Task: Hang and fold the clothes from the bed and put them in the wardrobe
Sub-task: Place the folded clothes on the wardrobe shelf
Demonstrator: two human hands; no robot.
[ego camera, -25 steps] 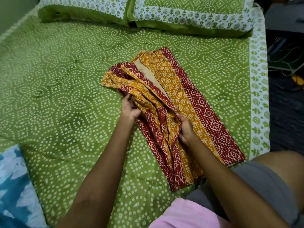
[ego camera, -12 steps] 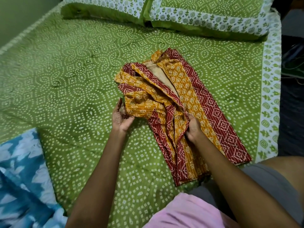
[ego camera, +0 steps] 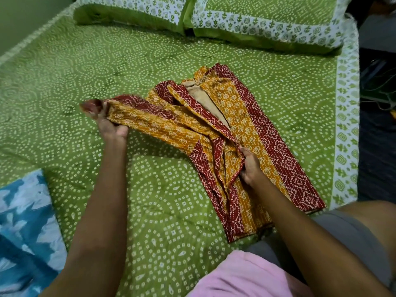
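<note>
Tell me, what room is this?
Most likely a bedroom. There is a bed with a green dotted cover and two matching pillows at its head. The person's left hand and right hand are straightening a garment on it.

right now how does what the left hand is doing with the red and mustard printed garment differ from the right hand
The left hand grips the end of a sleeve of the red and mustard printed garment and holds it stretched out to the left over the green patterned bedsheet; the right hand pinches bunched fabric at the garment's middle. The left hand's end looks motion-blurred; the right hand's part looks sharp. Both are closed on the same garment.
</note>
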